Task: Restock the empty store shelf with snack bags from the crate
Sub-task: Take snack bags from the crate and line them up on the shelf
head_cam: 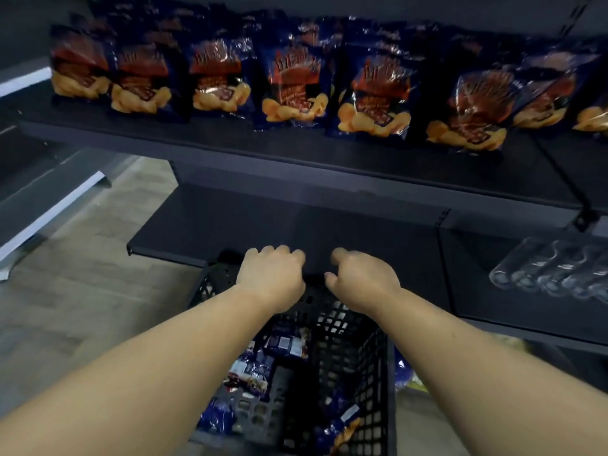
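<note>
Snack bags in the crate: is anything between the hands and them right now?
Nothing visible blocks them. Both the left hand and right hand hover empty over the far rim of the black crate, which is open-topped, and the snack bags lie exposed below.

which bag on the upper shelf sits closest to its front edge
The snack bag second from the right on the upper shelf; it leans forward and its bottom reaches nearer the edge than the others.

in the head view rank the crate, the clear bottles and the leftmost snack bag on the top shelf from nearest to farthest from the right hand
1. Crate: directly below the right hand.
2. Clear bottles: to its right, on the lower shelf.
3. Leftmost snack bag: far up and left, on the top shelf.
</note>
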A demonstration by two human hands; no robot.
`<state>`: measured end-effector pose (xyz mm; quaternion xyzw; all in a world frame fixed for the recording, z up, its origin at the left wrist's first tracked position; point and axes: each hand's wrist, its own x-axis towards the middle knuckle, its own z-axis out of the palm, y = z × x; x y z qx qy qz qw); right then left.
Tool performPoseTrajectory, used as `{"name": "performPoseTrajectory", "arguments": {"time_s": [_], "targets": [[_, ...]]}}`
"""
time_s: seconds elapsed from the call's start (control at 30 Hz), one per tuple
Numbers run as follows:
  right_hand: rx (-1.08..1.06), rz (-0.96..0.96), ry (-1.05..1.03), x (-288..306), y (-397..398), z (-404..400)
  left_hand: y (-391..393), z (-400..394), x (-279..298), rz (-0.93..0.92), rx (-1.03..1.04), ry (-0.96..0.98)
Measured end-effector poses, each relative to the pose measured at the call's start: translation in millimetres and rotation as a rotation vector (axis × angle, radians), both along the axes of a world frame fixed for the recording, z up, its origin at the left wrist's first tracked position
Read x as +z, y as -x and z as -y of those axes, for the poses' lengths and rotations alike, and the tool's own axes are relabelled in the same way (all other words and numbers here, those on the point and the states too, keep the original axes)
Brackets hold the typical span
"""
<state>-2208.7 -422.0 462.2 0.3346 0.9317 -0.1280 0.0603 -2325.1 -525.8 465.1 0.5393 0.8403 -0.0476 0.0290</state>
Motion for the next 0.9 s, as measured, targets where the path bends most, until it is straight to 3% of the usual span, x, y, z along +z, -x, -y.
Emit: {"name": "performPoseTrajectory", "arguments": {"time_s": [0.4, 0.9], "targets": [[-0.051, 0.21, 0.26, -136.7, 30.9, 10.8, 40.3, 10.9, -134.0, 0.209, -0.002, 0.289], [-0.124, 0.335, 0.324, -302.4, 62.0, 43.9, 79.2, 42.6, -299.3, 0.277, 0.008, 0.492]]}}
